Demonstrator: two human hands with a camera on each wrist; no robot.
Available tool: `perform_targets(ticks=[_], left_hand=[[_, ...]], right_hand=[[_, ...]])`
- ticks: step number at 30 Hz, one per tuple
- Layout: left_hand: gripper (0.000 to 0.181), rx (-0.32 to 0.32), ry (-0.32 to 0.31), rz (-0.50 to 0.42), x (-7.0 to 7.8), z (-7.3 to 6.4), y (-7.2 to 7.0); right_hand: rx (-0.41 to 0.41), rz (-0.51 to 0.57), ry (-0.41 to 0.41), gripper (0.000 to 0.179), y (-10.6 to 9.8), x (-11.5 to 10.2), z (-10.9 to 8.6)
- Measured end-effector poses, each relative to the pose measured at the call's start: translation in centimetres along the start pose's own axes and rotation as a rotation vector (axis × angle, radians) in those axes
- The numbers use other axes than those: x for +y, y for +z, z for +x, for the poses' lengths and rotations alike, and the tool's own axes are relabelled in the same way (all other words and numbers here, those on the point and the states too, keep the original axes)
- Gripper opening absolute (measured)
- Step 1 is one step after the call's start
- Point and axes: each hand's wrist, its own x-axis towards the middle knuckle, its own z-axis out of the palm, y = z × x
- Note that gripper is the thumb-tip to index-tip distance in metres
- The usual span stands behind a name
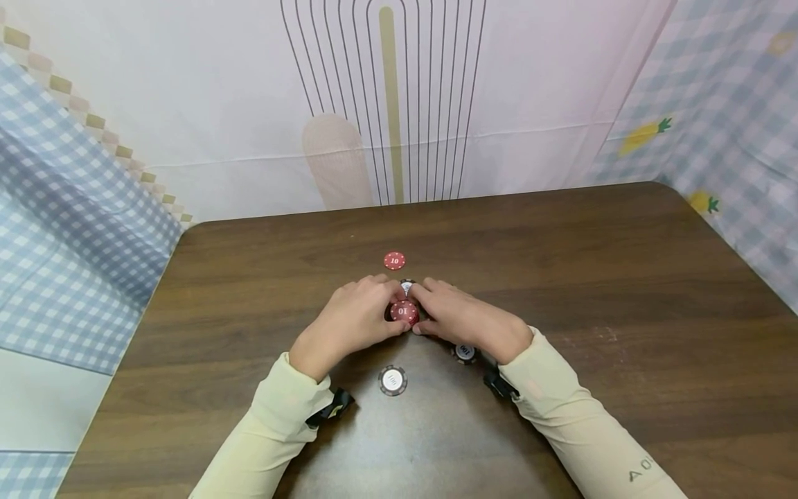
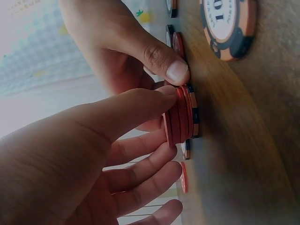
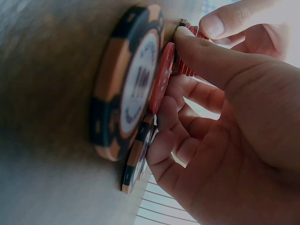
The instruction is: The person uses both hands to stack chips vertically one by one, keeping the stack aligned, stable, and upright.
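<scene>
One stack (image 1: 404, 311) of chips, upright, midway between left hand (image 1: 355, 310) and right hand (image 1: 460, 315); neither hand clearly nearer.
Near to far: black near chip (image 1: 393, 380) lies flat on the table (image 1: 598, 277), well apart from the stack; black side chip (image 1: 464, 353) lies by the right wrist; loose red chip (image 3: 163, 77) sits under the right hand, close to its fingers. Both hands are narrow, curled about the stack's rim: thumbs on the near side, fingers on the far side. Stack: several reds over black at the base, long axis square to the table. Beyond it, far chip (image 1: 407, 285), black, partly covered by fingertips; contact with stack, cannot tell. Farthest: red end chip (image 1: 394, 260), lying alone.
</scene>
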Motion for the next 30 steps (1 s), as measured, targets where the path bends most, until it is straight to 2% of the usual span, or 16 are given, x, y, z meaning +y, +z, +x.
perform_targets(ticks=[13, 19, 22, 26, 30], left_hand=[[0.041, 0.002, -0.013, 0.024, 0.1, 0.0, 0.1], [0.048, 0.002, -0.016, 0.004, -0.1, -0.3, -0.4], [0.050, 0.022, -0.028, -0.022, -0.4, -0.4, -0.9], [0.042, 0.065, -0.045, -0.056, -0.9, -0.3, -1.5], [0.035, 0.081, -0.074, -0.052, -1.6, 0.0, -1.6]], right_hand=[[0.002, -0.014, -0.001, 0.042, -0.4, -0.2, 0.1], [-0.003, -0.020, -0.008, 0.041, -0.5, -0.2, 0.1], [-0.013, -0.011, 0.004, 0.040, -0.5, 0.0, 0.2], [-0.023, 0.005, 0.032, 0.040, -0.5, 0.1, 0.3], [-0.045, 0.022, 0.037, 0.040, -0.1, 0.0, 0.2]])
